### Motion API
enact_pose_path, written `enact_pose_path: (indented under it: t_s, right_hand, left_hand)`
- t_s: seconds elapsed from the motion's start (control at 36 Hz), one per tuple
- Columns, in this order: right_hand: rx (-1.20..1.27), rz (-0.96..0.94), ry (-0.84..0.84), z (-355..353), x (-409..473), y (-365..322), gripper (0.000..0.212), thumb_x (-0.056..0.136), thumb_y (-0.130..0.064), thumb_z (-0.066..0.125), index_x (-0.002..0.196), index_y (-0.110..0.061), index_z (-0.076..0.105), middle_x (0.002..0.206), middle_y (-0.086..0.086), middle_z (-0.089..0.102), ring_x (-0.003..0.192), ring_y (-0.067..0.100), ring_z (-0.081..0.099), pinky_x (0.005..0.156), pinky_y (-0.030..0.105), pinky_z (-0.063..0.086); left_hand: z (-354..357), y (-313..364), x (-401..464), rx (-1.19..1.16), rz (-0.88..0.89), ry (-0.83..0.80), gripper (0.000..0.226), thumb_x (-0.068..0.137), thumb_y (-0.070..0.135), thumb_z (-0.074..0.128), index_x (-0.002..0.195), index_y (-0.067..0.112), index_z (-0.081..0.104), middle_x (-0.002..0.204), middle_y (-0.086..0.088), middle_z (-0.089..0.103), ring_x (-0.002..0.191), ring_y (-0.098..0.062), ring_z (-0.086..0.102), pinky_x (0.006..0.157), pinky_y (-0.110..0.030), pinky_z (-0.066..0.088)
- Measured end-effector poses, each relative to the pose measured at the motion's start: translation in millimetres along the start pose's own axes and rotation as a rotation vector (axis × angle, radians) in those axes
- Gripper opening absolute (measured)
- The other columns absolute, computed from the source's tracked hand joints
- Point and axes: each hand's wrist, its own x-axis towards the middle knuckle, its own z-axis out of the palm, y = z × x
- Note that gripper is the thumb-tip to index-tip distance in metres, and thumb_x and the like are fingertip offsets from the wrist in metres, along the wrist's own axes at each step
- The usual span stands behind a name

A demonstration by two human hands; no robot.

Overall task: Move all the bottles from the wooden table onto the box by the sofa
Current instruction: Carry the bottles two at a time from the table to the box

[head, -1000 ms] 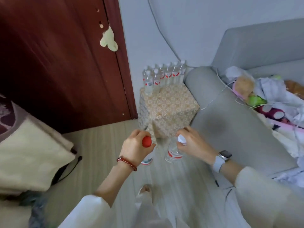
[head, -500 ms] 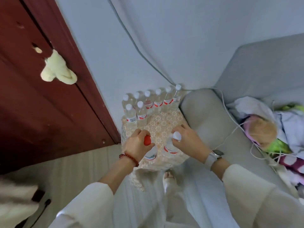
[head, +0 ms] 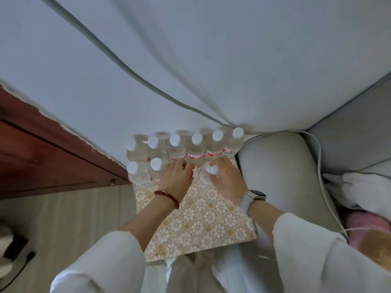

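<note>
The box point(head: 196, 220), covered in a cream flower pattern, stands between the door and the sofa arm. Several clear white-capped bottles point(head: 196, 148) stand in a row along its back edge against the wall, with two more point(head: 146, 172) in front at the left. My left hand point(head: 176, 176) grips a red-capped bottle point(head: 191, 174), mostly hidden under my fingers, down in the second row. My right hand point(head: 225, 178) holds a white-capped bottle point(head: 208, 173) right beside it. I cannot tell whether these two bottles stand on the box top.
The grey sofa arm point(head: 277, 172) presses against the box's right side, with a white cable point(head: 321, 182) and soft things behind it. A dark red door point(head: 42, 155) is to the left. The wall rises right behind the bottles. Pale wood floor lies at lower left.
I stepped up to the box and both hands carried their bottles forward and down over its top, into the second row beside the standing ones.
</note>
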Motion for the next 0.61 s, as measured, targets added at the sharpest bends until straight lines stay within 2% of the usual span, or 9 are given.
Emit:
enact_pose_path:
  t_s: [0.08,0.14,0.25,0.36,0.47,0.53,0.61]
  right_hand:
    - [-0.013,-0.053,-0.007,5.5,19.2,4.7,0.025,0.085,-0.007,0.054,0.110,-0.006,0.053,0.116,0.012,0.052,0.095,0.031,0.056,0.070,0.027,0.035]
    - [-0.006,-0.096,-0.018,7.8,29.7,4.3,0.025,0.084,-0.004,0.054,0.109,-0.006,0.053,0.114,0.013,0.053,0.096,0.030,0.055,0.074,0.030,0.039]
    - [0.032,-0.146,-0.022,10.1,42.3,-0.9,0.028,0.083,-0.003,0.056,0.111,-0.006,0.053,0.113,0.014,0.054,0.096,0.032,0.055,0.081,0.036,0.044]
    - [0.051,-0.197,-0.018,15.1,45.4,-1.9,0.029,0.082,-0.002,0.056,0.111,-0.004,0.052,0.111,0.017,0.055,0.090,0.034,0.056,0.076,0.045,0.050]
    - [0.087,-0.202,-0.005,18.5,45.4,1.2,0.029,0.082,-0.001,0.056,0.110,-0.007,0.052,0.109,0.015,0.055,0.089,0.033,0.056,0.074,0.044,0.051]
    - [0.096,-0.167,-0.006,19.4,45.6,2.3,0.035,0.082,-0.002,0.058,0.115,-0.010,0.049,0.112,0.014,0.054,0.090,0.033,0.057,0.075,0.043,0.051]
    - [0.076,-0.053,-0.052,21.1,45.6,4.2,0.043,0.083,-0.011,0.060,0.122,-0.016,0.043,0.123,0.013,0.048,0.104,0.033,0.054,0.085,0.042,0.049]
  left_hand:
    - [7.2,-8.9,13.0,0.058,-0.035,-0.017,0.037,0.054,0.007,0.082,0.084,0.005,0.060,0.073,-0.014,0.064,0.059,-0.032,0.061,0.057,-0.040,0.051]
    - [8.1,-12.9,17.7,0.052,-0.076,-0.017,0.035,0.056,0.008,0.081,0.083,0.004,0.059,0.074,-0.015,0.063,0.060,-0.033,0.062,0.060,-0.042,0.050]
    - [10.1,-17.8,26.9,0.076,-0.099,0.000,0.034,0.054,0.010,0.082,0.078,0.005,0.059,0.069,-0.013,0.062,0.051,-0.030,0.059,0.054,-0.038,0.049]
    - [12.9,-24.9,33.3,0.098,-0.101,0.010,0.034,0.054,0.012,0.082,0.078,0.006,0.059,0.070,-0.013,0.062,0.051,-0.030,0.058,0.053,-0.036,0.049]
    - [14.8,-25.9,33.0,0.107,-0.104,0.053,0.035,0.054,0.013,0.083,0.079,0.007,0.059,0.070,-0.010,0.061,0.050,-0.027,0.056,0.054,-0.035,0.048]
    - [14.6,-25.5,31.8,0.120,-0.135,0.077,0.036,0.053,0.017,0.083,0.080,0.010,0.060,0.071,-0.007,0.062,0.052,-0.025,0.058,0.058,-0.035,0.048]
    - [14.9,-28.0,26.9,0.134,-0.156,0.104,0.040,0.054,0.023,0.083,0.087,0.016,0.062,0.078,-0.004,0.065,0.064,-0.025,0.062,0.071,-0.041,0.048]
